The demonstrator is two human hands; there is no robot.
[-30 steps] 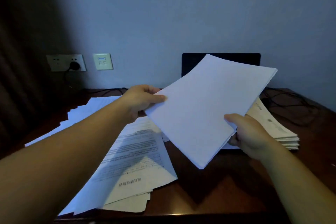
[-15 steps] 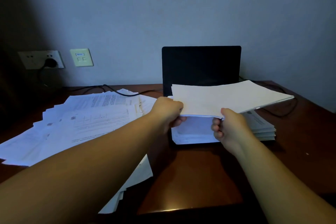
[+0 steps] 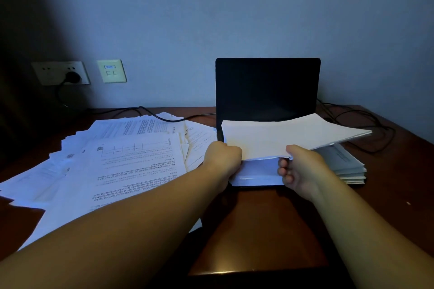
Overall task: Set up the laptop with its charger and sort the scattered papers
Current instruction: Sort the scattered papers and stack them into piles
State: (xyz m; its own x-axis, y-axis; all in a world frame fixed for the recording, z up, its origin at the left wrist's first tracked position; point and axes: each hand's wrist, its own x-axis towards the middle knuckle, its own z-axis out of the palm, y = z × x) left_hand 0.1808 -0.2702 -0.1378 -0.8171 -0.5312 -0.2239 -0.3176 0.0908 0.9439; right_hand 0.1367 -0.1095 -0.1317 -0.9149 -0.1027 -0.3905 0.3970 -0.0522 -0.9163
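Two hands, left hand [image 3: 224, 156] and right hand [image 3: 301, 166], grasp a sheaf of papers [image 3: 288, 135] at its near edge, laptop [image 3: 267, 88] just beyond the fingers

The bench [image 3: 270, 230] is dark polished wood with a soft sheen; the papers [image 3: 131, 166] are matt; the laptop screen [image 3: 267, 89] is glossy black.

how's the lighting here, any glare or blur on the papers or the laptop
Head view: dim and blue-tinted, the left wall in deep shadow; laptop screen is black with no glare; print on the scattered papers is soft and unreadable; wide-angle bending shows at the desk edges.
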